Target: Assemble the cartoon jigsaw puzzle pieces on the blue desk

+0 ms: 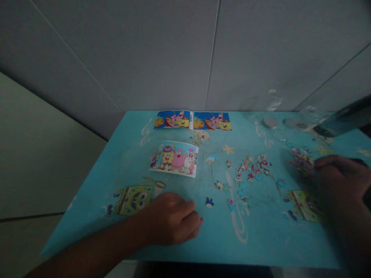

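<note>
Nearest to us, we are resting our left hand (174, 222) low over the front of the counter (220, 243), its fingers curling inward; whether that grip is pressing together or pinching something, we cannot tell, since the back of the hand is hiding the fingertips. Just beyond it to the right, a dark-blue and white piece (209, 202) is lying alone, and a pink and teal piece (231, 204) is lying farther right. We are holding our right hand (343, 172) beside a heaped pile of pieces (301, 160), but blur is keeping us from telling whether its grip is spreading, closing or pinching a piece. Between our hands, a looser cluster of puzzle pieces (252, 168) is spreading over the printed surface, with a few strays lying around it. We are seeing no finished section anywhere; judging by this, we are standing at an early stage, with some pieces lying apart from the heap and most, as far as we are making out, remaining to be joined. Left of the cluster, a picture card (175, 158) is lying face up, showing cartoon figures. Farther back, two blue cards, a left one (173, 119) and a right one (213, 121), are lying side by side near the wall (174, 50), while a round lid (270, 122) and a clear bottle (274, 103) are occupying the far right.
</note>
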The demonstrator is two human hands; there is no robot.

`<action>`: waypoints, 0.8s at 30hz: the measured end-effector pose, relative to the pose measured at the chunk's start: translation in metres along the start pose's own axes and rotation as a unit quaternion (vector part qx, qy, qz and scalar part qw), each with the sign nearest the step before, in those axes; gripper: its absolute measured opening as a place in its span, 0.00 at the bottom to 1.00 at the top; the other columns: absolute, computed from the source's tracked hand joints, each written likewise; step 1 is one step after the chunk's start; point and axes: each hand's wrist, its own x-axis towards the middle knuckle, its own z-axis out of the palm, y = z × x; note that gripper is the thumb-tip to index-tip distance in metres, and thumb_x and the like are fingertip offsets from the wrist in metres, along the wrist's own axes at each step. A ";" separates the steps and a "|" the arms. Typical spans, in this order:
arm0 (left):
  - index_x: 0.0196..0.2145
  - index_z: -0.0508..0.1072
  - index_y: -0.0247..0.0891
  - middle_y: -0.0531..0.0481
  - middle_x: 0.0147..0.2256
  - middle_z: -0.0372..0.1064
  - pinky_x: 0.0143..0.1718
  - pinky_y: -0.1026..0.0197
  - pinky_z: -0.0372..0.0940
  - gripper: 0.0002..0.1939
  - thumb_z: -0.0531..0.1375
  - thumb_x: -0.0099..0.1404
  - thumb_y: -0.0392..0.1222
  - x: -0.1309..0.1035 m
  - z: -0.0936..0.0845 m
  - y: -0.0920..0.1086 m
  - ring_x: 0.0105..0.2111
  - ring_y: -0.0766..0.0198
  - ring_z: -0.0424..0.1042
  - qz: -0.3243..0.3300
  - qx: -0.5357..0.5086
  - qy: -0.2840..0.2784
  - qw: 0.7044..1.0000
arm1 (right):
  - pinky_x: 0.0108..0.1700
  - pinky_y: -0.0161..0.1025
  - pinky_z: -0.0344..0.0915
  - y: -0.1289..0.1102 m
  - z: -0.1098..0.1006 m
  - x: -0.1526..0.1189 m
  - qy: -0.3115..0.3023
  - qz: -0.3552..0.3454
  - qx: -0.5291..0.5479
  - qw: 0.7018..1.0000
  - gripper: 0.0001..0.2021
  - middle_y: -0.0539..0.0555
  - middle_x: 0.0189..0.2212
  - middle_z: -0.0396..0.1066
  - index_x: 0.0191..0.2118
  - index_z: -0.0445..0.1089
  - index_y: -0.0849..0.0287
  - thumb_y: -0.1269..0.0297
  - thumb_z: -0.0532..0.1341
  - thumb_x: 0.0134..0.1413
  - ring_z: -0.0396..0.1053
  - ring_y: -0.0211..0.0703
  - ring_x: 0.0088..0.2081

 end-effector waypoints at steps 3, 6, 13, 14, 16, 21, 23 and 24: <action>0.27 0.63 0.40 0.57 0.23 0.58 0.23 0.59 0.54 0.13 0.56 0.72 0.35 -0.002 0.004 -0.002 0.21 0.66 0.57 0.006 -0.005 -0.002 1.000 | 0.21 0.41 0.48 0.009 0.000 0.001 -0.041 -0.066 -0.021 0.997 0.08 0.50 0.13 0.63 0.21 0.73 0.56 0.73 0.58 0.35 0.56 0.37 0.15; 0.28 0.63 0.40 0.56 0.23 0.59 0.23 0.58 0.54 0.12 0.56 0.72 0.35 -0.004 0.007 -0.003 0.22 0.65 0.57 0.000 -0.018 -0.001 1.000 | 0.22 0.38 0.51 0.011 0.002 0.001 -0.044 -0.076 -0.025 0.996 0.07 0.49 0.16 0.65 0.22 0.73 0.57 0.72 0.58 0.38 0.59 0.38 0.17; 0.28 0.64 0.40 0.56 0.23 0.60 0.24 0.56 0.55 0.13 0.55 0.72 0.33 -0.005 0.012 0.000 0.22 0.64 0.59 -0.013 -0.040 0.003 0.999 | 0.22 0.36 0.54 -0.004 0.001 -0.004 -0.055 -0.090 -0.042 0.994 0.07 0.47 0.16 0.65 0.22 0.71 0.59 0.71 0.56 0.40 0.61 0.38 0.19; 0.28 0.64 0.40 0.55 0.24 0.61 0.25 0.56 0.55 0.13 0.55 0.72 0.33 -0.005 0.013 0.000 0.22 0.64 0.60 -0.013 -0.044 0.003 0.999 | 0.22 0.36 0.53 -0.005 0.001 -0.005 -0.062 -0.086 -0.043 0.993 0.07 0.47 0.16 0.65 0.22 0.71 0.59 0.72 0.56 0.40 0.61 0.38 0.19; 0.29 0.65 0.40 0.56 0.24 0.62 0.25 0.56 0.56 0.13 0.54 0.73 0.33 -0.005 0.014 0.001 0.22 0.64 0.61 -0.015 -0.051 0.003 0.999 | 0.22 0.36 0.54 -0.007 0.001 -0.006 -0.072 -0.079 -0.038 0.994 0.07 0.47 0.16 0.65 0.22 0.71 0.59 0.72 0.56 0.40 0.60 0.37 0.19; 0.29 0.66 0.40 0.56 0.23 0.63 0.25 0.56 0.57 0.15 0.52 0.74 0.32 -0.002 0.012 0.001 0.22 0.65 0.63 -0.013 -0.046 0.012 0.999 | 0.22 0.35 0.53 -0.011 0.001 -0.006 -0.077 -0.077 -0.045 0.993 0.08 0.46 0.15 0.63 0.22 0.70 0.58 0.72 0.54 0.39 0.58 0.37 0.18; 0.29 0.67 0.39 0.56 0.24 0.64 0.25 0.56 0.57 0.15 0.52 0.75 0.33 -0.001 0.012 0.001 0.22 0.65 0.64 -0.016 -0.047 0.015 0.999 | 0.21 0.35 0.53 -0.012 0.001 -0.007 -0.083 -0.074 -0.051 0.993 0.08 0.46 0.14 0.63 0.22 0.70 0.58 0.72 0.54 0.39 0.58 0.37 0.17; 0.30 0.68 0.39 0.55 0.24 0.64 0.25 0.56 0.58 0.14 0.52 0.75 0.33 -0.001 0.012 0.001 0.22 0.65 0.64 -0.017 -0.050 0.015 0.999 | 0.21 0.35 0.53 -0.012 0.001 -0.007 -0.084 -0.073 -0.050 0.993 0.08 0.46 0.15 0.63 0.22 0.70 0.58 0.72 0.54 0.39 0.58 0.37 0.17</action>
